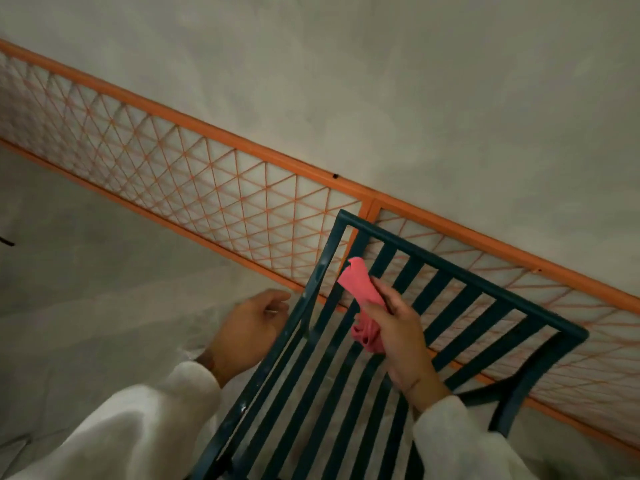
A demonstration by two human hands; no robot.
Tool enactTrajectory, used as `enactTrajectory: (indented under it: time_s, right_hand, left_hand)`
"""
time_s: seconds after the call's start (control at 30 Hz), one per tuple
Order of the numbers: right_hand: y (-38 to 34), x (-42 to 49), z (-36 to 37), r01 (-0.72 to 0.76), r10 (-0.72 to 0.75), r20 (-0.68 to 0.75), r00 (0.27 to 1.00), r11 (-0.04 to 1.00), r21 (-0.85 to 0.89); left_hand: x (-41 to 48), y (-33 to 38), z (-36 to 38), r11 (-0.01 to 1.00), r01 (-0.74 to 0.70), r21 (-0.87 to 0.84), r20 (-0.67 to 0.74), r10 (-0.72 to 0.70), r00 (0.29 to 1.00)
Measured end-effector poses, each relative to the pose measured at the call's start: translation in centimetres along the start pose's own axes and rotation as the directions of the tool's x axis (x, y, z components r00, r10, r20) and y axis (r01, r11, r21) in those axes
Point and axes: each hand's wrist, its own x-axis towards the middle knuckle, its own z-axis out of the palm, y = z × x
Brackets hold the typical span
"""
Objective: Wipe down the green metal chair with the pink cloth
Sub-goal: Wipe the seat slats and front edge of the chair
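The dark green metal chair (460, 271) fills the lower middle and right of the head view, with slatted back and seat and pale dust marks on its left frame bar. My right hand (398, 334) is closed around the pink cloth (360, 289) and presses it against the slats near the chair's back left corner. One end of the cloth sticks up above my fingers, the rest bunches below my palm. My left hand (246, 327) hovers just left of the chair's left frame bar, fingers loosely curled, holding nothing.
An orange-framed lattice panel (194, 174) runs diagonally along the base of a pale plaster wall (415, 81), right behind the chair. Pale concrete floor (86, 289) lies to the left. My white sleeves cover the bottom of the view.
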Motion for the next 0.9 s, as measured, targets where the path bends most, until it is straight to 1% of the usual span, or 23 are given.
enactTrajectory:
  time_s: [0.13, 0.2, 0.27, 0.3, 0.33, 0.4, 0.43, 0.5, 0.6, 0.63, 0.67, 0.73, 0.77, 0.8, 0.83, 0.87, 0.9]
  right_hand:
    - [-3.5, 4.6, 0.0, 0.079, -0.078, -0.149, 0.986, 0.997, 0.001]
    - [-4.5, 6.8, -0.2, 0.108, -0.118, -0.254, 0.96, 0.993, -0.053]
    - [-4.9, 8.8, -0.4, 0.109, -0.15, -0.348, 0.926, 0.985, -0.134]
    - [-4.9, 9.8, -0.4, 0.108, -0.174, -0.372, 0.912, 0.975, -0.193]
    - [-4.7, 10.7, -0.4, 0.104, -0.202, -0.376, 0.904, 0.959, -0.264]
    - [-3.8, 12.1, 0.6, 0.063, -0.213, -0.333, 0.919, 0.911, -0.409]
    - [-3.3, 12.8, 1.4, 0.047, -0.218, -0.297, 0.93, 0.87, -0.491]
    - [-2.8, 14.0, 2.8, 0.065, -0.27, -0.235, 0.934, 0.773, -0.632]
    - [-3.7, 16.2, 4.8, 0.092, -0.313, -0.167, 0.935, 0.668, -0.739]
    - [-4.4, 16.7, 5.2, 0.107, -0.315, -0.115, 0.942, 0.607, -0.788]
    - [-4.9, 17.2, 5.9, 0.133, -0.311, -0.042, 0.95, 0.521, -0.843]
    - [-5.9, 18.1, 7.2, 0.224, -0.335, 0.105, 0.936, 0.34, -0.913]
    - [-6.2, 18.5, 7.9, 0.267, -0.338, 0.181, 0.924, 0.226, -0.937]
    - [-6.3, 18.9, 8.5, 0.296, -0.33, 0.257, 0.908, 0.074, -0.952]
    - [-6.2, 19.3, 8.9, 0.311, -0.312, 0.328, 0.892, -0.105, -0.945]
    - [-5.9, 19.7, 9.4, 0.319, -0.281, 0.385, 0.879, -0.255, -0.913]
    - [-5.4, 19.8, 9.7, 0.33, -0.251, 0.425, 0.869, -0.346, -0.879]
  left_hand:
    - [6.2, 1.6, -0.2, 0.996, -0.084, -0.031, 0.022, 0.084, 0.996]
    - [8.8, 1.7, -0.3, 0.991, -0.111, -0.075, 0.07, 0.116, 0.991]
    - [11.0, 0.9, -0.3, 0.987, -0.154, -0.054, 0.102, 0.159, 0.982]
    - [11.9, 0.2, -0.2, 0.988, -0.152, -0.034, 0.112, 0.155, 0.982]
    - [12.5, -0.3, -0.1, 0.991, -0.137, -0.015, 0.117, 0.137, 0.984]
    - [13.1, -2.1, 0.3, 0.995, -0.096, 0.015, 0.134, 0.093, 0.987]
    - [13.3, -3.0, 0.5, 0.997, -0.073, 0.031, 0.15, 0.067, 0.986]
    - [13.2, -5.0, 1.0, 0.998, -0.037, 0.059, 0.185, 0.025, 0.982]
    - [12.7, -9.0, 1.6, 0.998, 0.033, 0.05, 0.2, -0.043, 0.979]
    - [12.1, -10.1, 1.8, 0.996, 0.07, 0.057, 0.212, -0.081, 0.974]
    - [11.4, -11.6, 2.1, 0.991, 0.122, 0.052, 0.228, -0.131, 0.965]
    - [9.8, -13.7, 2.7, 0.974, 0.222, 0.045, 0.263, -0.226, 0.938]
    - [9.0, -14.5, 2.9, 0.964, 0.26, 0.052, 0.285, -0.264, 0.921]
    - [8.4, -15.1, 3.2, 0.959, 0.279, 0.057, 0.309, -0.283, 0.908]
    - [8.0, -15.7, 3.3, 0.953, 0.298, 0.059, 0.335, -0.3, 0.893]
    - [7.6, -16.3, 3.5, 0.949, 0.312, 0.046, 0.349, -0.308, 0.885]
    - [7.3, -16.7, 3.5, 0.943, 0.331, 0.039, 0.364, -0.322, 0.874]
